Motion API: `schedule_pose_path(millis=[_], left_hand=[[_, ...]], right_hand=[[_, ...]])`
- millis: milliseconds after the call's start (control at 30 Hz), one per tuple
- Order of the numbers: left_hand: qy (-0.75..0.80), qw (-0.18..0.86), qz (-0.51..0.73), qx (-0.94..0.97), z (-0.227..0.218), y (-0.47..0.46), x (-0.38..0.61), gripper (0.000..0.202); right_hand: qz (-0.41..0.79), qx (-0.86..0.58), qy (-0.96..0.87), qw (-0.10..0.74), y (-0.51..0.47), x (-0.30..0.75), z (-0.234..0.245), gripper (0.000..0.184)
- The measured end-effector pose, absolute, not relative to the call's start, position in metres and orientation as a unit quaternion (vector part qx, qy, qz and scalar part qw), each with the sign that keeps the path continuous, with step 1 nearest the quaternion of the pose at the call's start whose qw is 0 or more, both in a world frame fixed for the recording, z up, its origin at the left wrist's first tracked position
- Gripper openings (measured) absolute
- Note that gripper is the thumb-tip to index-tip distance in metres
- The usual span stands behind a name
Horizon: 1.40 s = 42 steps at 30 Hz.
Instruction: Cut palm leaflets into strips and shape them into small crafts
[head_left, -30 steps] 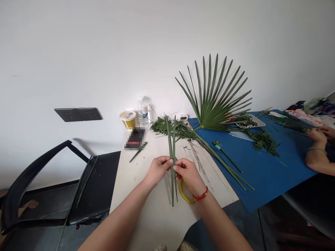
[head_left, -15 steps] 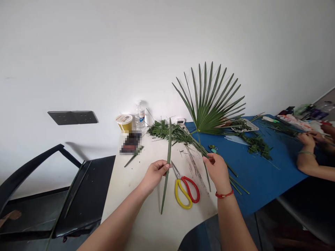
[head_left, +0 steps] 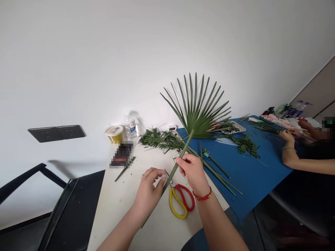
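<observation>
Right hand pinching a long green palm-leaf strip between thumb and fingers, the strip slanting up across the white table toward a fan palm frond. Left hand loosely curled at the strip's lower length, any grip on it impossible to tell. Red-and-yellow scissors lying just below the right hand, near a blue mat, with a co-worker's hands at its far end.

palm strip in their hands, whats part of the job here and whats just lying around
Part of the job:
- green palm strip, pinched by the right hand, left hand over its lower end
- red-and-yellow scissors
- fan palm leaf

Just lying around:
- water bottle
- yellow tub
- wall socket
- black chair
</observation>
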<state>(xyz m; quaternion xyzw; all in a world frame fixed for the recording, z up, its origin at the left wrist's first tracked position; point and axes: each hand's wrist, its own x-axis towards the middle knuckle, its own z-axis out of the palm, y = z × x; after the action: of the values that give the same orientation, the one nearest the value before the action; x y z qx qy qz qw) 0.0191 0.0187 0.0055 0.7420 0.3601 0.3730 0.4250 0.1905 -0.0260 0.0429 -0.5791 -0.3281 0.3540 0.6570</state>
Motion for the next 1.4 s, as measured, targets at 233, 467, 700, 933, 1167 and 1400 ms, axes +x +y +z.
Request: schedule_pose_path(millis=[233, 467, 700, 933, 1167, 1400], left_hand=[[0.319, 0.555, 0.363, 0.678, 0.017, -0.008, 0.025, 0.032], [0.311, 0.753, 0.474, 0.335, 0.008, 0.016, 0.027, 0.033], [0.243, 0.777, 0.486, 0.319, 0.003, 0.036, 0.016, 0.025], [0.208, 0.784, 0.472, 0.346, -0.006, 0.045, 0.01, 0.02], [0.274, 0.732, 0.51, 0.36, -0.004, 0.049, 0.009, 0.017], [0.27, 0.651, 0.57, 0.422, 0.002, 0.06, 0.0, 0.017]], right_hand=[[0.336, -0.53, -0.263, 0.733, -0.017, 0.163, 0.036, 0.029], [0.405, -0.477, -0.252, 0.738, -0.013, 0.13, 0.019, 0.023], [0.399, -0.416, -0.245, 0.779, -0.022, 0.137, 0.02, 0.021], [0.406, -0.385, -0.246, 0.791, -0.026, 0.139, 0.018, 0.013], [0.27, -0.668, -0.433, 0.542, -0.05, 0.156, -0.006, 0.013], [0.127, -0.817, -0.554, 0.096, -0.091, 0.163, -0.032, 0.024]])
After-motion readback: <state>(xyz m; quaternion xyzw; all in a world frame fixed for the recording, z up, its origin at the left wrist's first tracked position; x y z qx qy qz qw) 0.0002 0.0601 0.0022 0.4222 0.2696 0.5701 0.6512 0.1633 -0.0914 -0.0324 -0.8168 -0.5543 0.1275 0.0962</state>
